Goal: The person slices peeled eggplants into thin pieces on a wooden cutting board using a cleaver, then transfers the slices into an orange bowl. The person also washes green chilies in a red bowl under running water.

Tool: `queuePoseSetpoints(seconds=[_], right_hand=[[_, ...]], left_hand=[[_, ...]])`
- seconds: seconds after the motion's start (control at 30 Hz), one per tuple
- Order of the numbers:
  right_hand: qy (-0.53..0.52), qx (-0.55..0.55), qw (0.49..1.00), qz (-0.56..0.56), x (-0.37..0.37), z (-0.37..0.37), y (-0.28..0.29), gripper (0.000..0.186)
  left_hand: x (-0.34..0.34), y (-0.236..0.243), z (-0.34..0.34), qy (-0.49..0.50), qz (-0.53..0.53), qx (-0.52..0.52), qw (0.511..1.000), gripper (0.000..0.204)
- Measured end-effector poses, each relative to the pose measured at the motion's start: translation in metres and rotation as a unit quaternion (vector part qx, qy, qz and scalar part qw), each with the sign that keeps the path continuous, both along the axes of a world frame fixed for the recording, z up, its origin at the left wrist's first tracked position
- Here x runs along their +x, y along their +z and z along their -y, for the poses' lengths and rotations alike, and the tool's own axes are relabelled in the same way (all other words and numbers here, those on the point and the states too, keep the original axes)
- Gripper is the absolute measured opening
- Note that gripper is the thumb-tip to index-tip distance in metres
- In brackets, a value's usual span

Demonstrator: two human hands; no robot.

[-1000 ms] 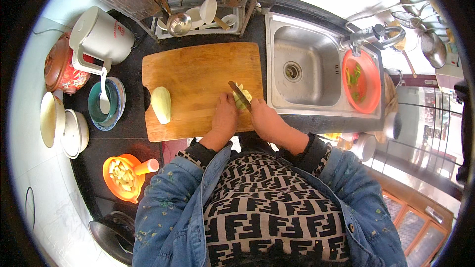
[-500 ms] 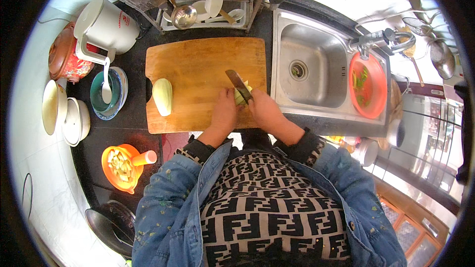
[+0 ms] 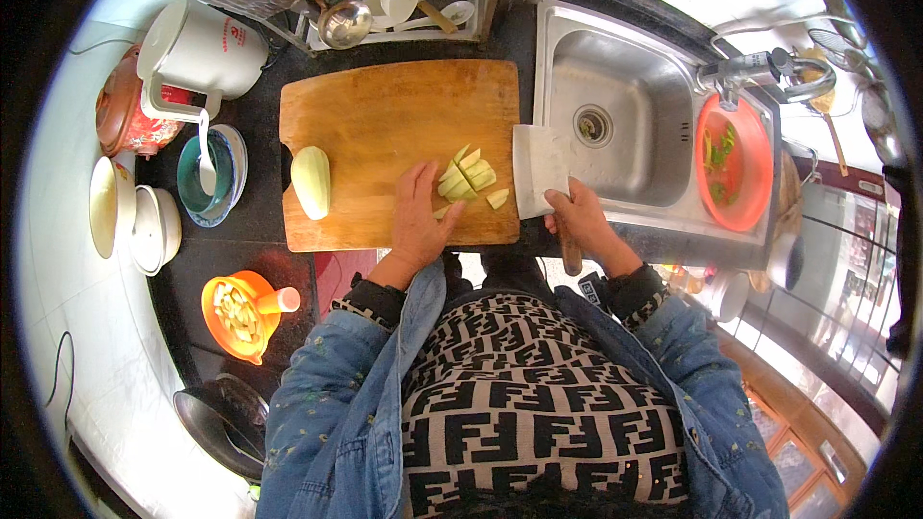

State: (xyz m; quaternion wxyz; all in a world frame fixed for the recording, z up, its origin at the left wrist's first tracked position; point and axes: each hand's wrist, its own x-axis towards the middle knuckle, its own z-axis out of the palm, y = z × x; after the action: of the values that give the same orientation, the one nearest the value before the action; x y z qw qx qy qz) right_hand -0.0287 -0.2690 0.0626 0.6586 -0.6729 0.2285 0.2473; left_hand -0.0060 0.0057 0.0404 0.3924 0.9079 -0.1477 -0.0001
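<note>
My left hand (image 3: 418,226) is on the wooden cutting board (image 3: 380,106), fingers apart, beside a small pile of cut pale-green vegetable pieces (image 3: 466,173). My right hand (image 3: 586,221) grips a cleaver (image 3: 538,159) by its wooden handle; the broad blade faces up at the board's right edge, partly over the sink's rim. A larger pale-green vegetable piece (image 3: 311,183) lies at the board's left side.
A steel sink (image 3: 625,86) with tap (image 3: 760,72) and pink basin of greens (image 3: 740,202) is rightward. A white pitcher (image 3: 202,48), stacked bowls (image 3: 231,144), orange container of pieces (image 3: 250,341) and black wok (image 3: 207,418) are leftward. A utensil rack (image 3: 481,0) stands behind the board.
The cleaver has moved right, off the pieces, and turned to show its flat blade. My right hand went with it. My left hand has shifted left, uncovering the cut pieces.
</note>
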Motion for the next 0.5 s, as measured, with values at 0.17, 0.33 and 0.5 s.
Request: queuePoseSetpoints(seconds=[0.17, 0.33, 0.5], right_hand=[[0.001, 0.031, 0.999, -0.015, 0.001, -0.003, -0.010, 0.027], [-0.007, -0.025, 0.999, 0.019, 0.007, -0.009, 0.004, 0.026], [0.167, -0.157, 0.971, 0.064, 0.004, -0.023, 0.044, 0.021]], left_hand=[[-0.004, -0.001, -0.004, 0.033, 0.021, -0.014, 0.999, 0.057], [-0.022, -0.005, -0.017, -0.021, 0.003, 0.040, 0.999, 0.042], [-0.033, -0.016, -0.020, -0.013, 0.015, 0.033, 0.999, 0.029]])
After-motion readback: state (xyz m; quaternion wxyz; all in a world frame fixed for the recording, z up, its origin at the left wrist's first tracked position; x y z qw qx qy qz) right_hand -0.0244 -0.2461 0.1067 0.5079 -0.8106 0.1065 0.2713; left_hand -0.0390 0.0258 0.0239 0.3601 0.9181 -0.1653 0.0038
